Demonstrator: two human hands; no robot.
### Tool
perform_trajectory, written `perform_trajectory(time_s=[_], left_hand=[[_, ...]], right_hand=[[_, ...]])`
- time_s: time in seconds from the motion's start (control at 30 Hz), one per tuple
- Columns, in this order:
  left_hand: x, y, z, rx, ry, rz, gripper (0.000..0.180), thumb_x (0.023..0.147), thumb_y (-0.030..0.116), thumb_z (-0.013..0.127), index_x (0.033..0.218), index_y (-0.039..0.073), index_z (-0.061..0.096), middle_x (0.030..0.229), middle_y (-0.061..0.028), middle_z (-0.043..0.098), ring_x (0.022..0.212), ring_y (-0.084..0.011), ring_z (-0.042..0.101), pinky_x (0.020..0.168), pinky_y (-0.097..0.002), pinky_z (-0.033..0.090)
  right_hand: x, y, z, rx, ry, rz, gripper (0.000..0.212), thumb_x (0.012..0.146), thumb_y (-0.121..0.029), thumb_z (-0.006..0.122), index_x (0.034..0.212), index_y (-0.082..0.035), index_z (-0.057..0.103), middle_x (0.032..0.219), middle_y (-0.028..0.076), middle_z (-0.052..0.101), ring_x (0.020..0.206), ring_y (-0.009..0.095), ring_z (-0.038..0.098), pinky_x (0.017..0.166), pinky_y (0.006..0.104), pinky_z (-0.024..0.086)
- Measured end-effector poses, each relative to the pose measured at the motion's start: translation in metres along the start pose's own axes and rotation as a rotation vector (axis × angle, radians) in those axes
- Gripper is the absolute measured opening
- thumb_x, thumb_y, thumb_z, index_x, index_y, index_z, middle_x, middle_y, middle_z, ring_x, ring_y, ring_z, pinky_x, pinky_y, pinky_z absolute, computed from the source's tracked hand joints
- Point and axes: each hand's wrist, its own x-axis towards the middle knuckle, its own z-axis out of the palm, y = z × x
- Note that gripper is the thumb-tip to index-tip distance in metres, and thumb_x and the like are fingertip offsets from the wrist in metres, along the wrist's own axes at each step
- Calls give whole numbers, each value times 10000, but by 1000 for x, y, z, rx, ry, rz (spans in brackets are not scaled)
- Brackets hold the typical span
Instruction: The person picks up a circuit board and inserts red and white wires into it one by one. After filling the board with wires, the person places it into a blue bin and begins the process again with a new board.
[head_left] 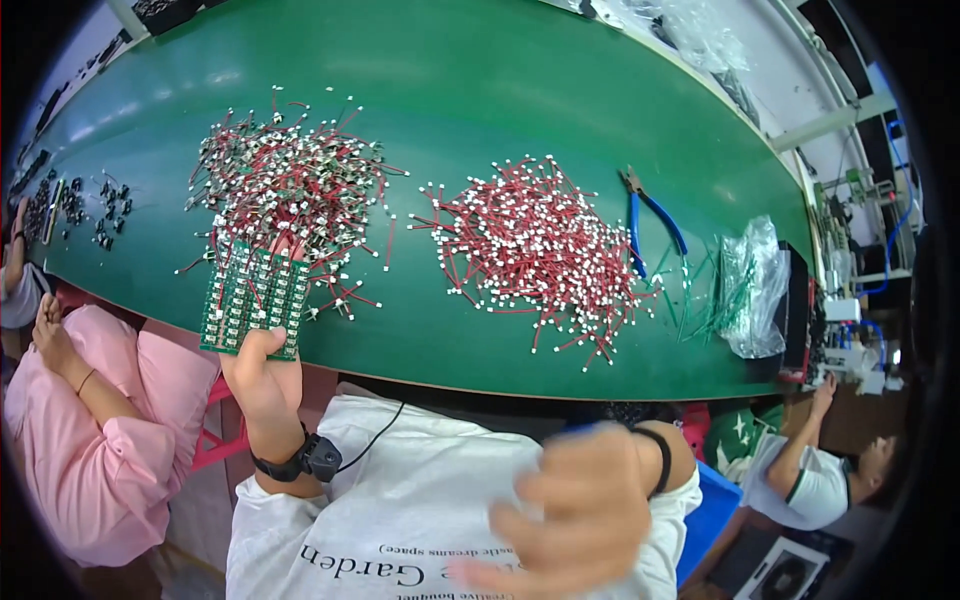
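My left hand (264, 375) is closed on the lower edge of a green circuit board panel (252, 305), its thumb over the front face. Rows of small white parts cover the panel, which is held up at the table's near edge. Behind the panel's top lies a heap of small boards with red wires (300, 180). To the right spreads a pile of red wires with white connectors (540, 250). My right hand (580, 510) is in front of my shirt, off the table and smeared by motion; whether its fingers hold anything cannot be made out.
On the green table (440, 110), blue-handled cutters (650, 222) lie right of the wire pile, near green wires (697, 295) and a clear plastic bag (755, 290). Small black parts (110, 210) lie far left. A person in pink (95, 430) sits at left; another (815, 480) at right.
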Motion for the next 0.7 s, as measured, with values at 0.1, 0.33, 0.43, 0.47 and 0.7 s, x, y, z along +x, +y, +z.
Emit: perform_trajectory(time_s=[0.1,0.33,0.43,0.47,0.7], left_hand=[[-1,5,-6,47,21,-18,767,701,-85,417,1455,-101,281,1452,-326,401,1372,-460,398,1173,-517,304],[2,3,8,-45,-66,-65,749,704,-59,435,1440,-112,305,1451,-304,416,1372,-456,397,1174,-508,320],[1,0,13,-39,-65,-81,755,699,-48,433,1440,-110,298,1447,-302,421,1367,-460,402,1166,-524,333],[0,-1,15,-37,-56,-76,755,699,-48,433,1440,-110,298,1447,-302,421,1367,-460,402,1166,-524,333],[0,-5,30,-39,-48,-104,753,691,-78,405,1437,-95,306,1388,-284,486,1313,-425,481,1119,-490,392]], right_hand=[[-2,62,32,-112,-139,445,126,807,-131,650,884,-81,736,773,93,596,600,244,607,453,368,447],[-20,153,91,-125,-217,643,176,789,-89,721,962,-122,732,896,80,601,794,288,645,702,396,527],[-25,157,96,-71,-237,663,152,781,-79,723,925,-127,730,915,73,592,837,284,623,722,408,514],[-26,157,95,-111,-239,600,131,779,-68,721,902,-111,710,911,75,585,837,286,606,708,410,504],[-32,150,90,-65,-95,385,164,814,18,651,937,-21,549,881,123,549,811,302,562,676,411,470]])
